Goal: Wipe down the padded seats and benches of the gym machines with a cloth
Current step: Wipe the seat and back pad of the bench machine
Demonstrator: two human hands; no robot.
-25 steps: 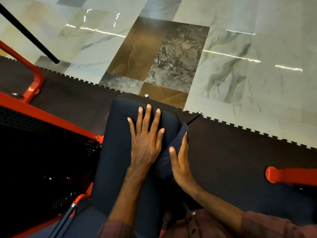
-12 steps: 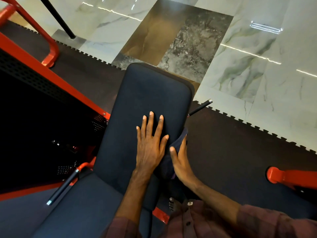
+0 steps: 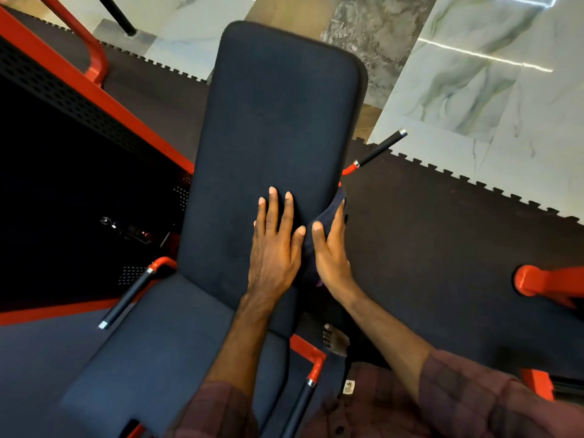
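- Polished marble floor [image 3: 458, 90] across the top, pale veined slabs beside brown and grey ones, ceiling lights glinting off it.
- Closer in, dark rubber mat [image 3: 442, 248] with a toothed interlocking edge, laid under the machine.
- Dead centre: long padded backrest [image 3: 278, 128], dark, upholstered, running away from the camera with rounded far corners.
- Below it, padded seat [image 3: 164, 349] of the same dark material, meeting the backrest's near end.
- Left hand [image 3: 273, 245] flat on the backrest's lower right part, fingers straight and slightly spread, palm down, gripping nothing.
- Right hand [image 3: 330, 248] just beside it at the backrest's right edge, fingers extended and pressing a dark cloth [image 3: 330, 210] against the side of the pad; thumb up near the left hand's little finger.
- Cloth bunched between right palm and pad edge, a fold poking out past the fingertips; nearly the same colour as the upholstery.
- Red frame [image 3: 94, 90] slanting along the left, with a black perforated panel [image 3: 63, 184] below it.
- Black-gripped handles either side of the seat: one at left [image 3: 126, 298], one low at right [image 3: 300, 403], another beyond the backrest's right edge [image 3: 379, 148].
- Bare foot [image 3: 335, 341] on the mat right of the seat.
- Maroon checked sleeves [image 3: 474, 399] on both forearms at the bottom edge.
- Red tube end [image 3: 537, 279] of a second frame at far right.
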